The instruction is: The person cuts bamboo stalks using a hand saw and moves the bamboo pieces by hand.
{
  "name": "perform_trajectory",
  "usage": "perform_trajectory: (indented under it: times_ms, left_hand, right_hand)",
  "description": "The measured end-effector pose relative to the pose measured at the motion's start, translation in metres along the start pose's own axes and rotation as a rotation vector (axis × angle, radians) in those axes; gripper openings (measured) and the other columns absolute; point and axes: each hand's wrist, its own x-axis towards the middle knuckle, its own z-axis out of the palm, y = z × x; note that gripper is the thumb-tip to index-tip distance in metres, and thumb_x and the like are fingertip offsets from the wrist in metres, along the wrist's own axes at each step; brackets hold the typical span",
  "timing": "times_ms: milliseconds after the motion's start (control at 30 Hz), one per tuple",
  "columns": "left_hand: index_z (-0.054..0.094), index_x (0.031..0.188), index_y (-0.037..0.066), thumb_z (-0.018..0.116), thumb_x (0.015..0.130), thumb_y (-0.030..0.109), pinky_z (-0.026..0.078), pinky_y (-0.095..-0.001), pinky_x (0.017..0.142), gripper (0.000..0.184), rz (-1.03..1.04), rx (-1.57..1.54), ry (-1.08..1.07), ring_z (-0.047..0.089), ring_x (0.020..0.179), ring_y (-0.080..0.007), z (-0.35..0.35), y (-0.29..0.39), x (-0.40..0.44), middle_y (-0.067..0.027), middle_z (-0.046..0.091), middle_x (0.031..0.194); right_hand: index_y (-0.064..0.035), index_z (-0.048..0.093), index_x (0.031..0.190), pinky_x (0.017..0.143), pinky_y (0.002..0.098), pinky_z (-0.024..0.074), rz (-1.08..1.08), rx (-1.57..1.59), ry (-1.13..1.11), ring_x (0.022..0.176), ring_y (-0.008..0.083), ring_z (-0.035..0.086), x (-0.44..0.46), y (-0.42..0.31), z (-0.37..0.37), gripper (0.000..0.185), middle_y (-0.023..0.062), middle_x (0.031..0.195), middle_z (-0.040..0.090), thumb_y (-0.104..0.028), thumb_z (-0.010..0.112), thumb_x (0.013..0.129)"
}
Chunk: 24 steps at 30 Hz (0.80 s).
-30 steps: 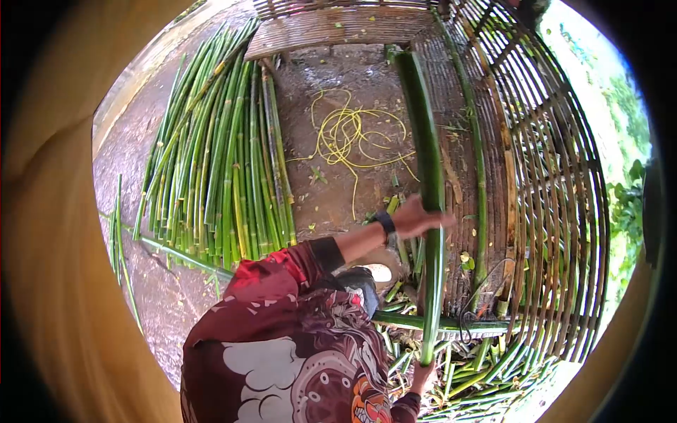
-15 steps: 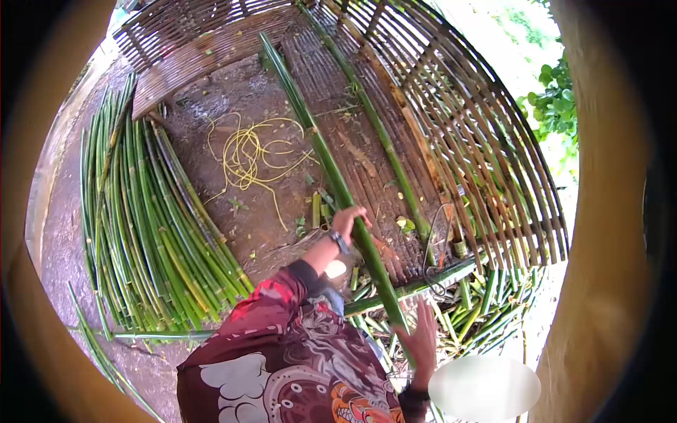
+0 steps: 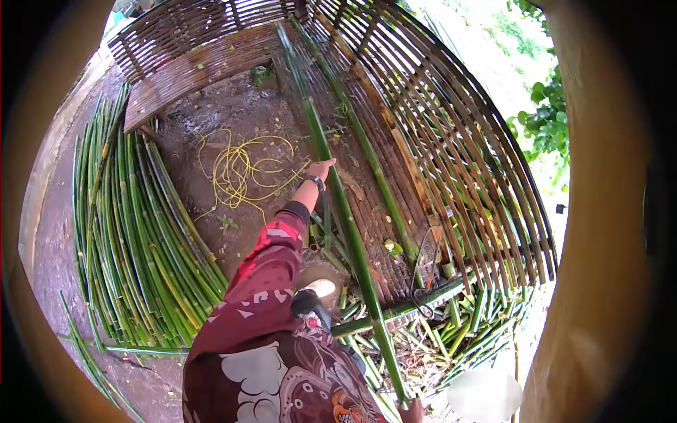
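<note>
A long green bamboo pole [image 3: 352, 240] slants across the middle of the view, from the slatted frame at the back to the bottom edge. My left hand [image 3: 321, 169], on an outstretched arm with a dark wristband, is closed around its upper half. Low in the view, my right hand [image 3: 411, 410] is closed on the pole's near end; the bottom edge cuts off part of this hand. Under the pole lies a crosswise bamboo length [image 3: 441, 292], with a thin-framed bow saw [image 3: 425, 261] standing by it.
To the left lies a large stack of green bamboo poles [image 3: 148, 233]. A tangled yellow rope [image 3: 236, 169] rests on the muddy ground. A slatted bamboo wall [image 3: 451, 141] curves along the right. Another pole [image 3: 370, 155] lies on the slats, and cut bamboo pieces [image 3: 479, 324] are heaped at lower right.
My left hand has reached farther forward along the pole, straightening the arm. My right hand, earlier open with fingers spread beside the pole, is now lower and closed on its near end.
</note>
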Motion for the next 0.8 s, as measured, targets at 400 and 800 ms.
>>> perform_trajectory:
  times_ms: [400, 800]
  left_hand:
    - [0.067, 0.114, 0.003, 0.074, 0.086, 0.017, 0.055, -0.0402, 0.082, 0.031, 0.745, 0.961, -0.200, 0.067, 0.097, -0.0287, -0.003, -0.070, -0.134, -0.0156, 0.071, 0.098]
    - [0.069, 0.116, 0.019, 0.070, 0.081, 0.019, 0.040, -0.0546, 0.106, 0.035, 1.460, 1.614, -1.227, 0.062, 0.113, -0.0269, 0.043, -0.248, -0.181, -0.0045, 0.069, 0.113]
  right_hand:
    - [0.0058, 0.070, 0.111, 0.073, 0.0490, 0.0530, -0.142, 0.653, 0.328, 0.082, 0.0381, 0.068, 0.324, -0.354, -0.224, 0.051, 0.0245, 0.094, 0.071, -0.043, 0.073, 0.096]
    - [-0.0079, 0.073, 0.119, 0.097, 0.0454, 0.0541, -0.101, 0.867, 0.571, 0.110, 0.0387, 0.067, 0.351, -0.364, -0.225, 0.037, 0.0191, 0.116, 0.072, -0.033, 0.076, 0.091]
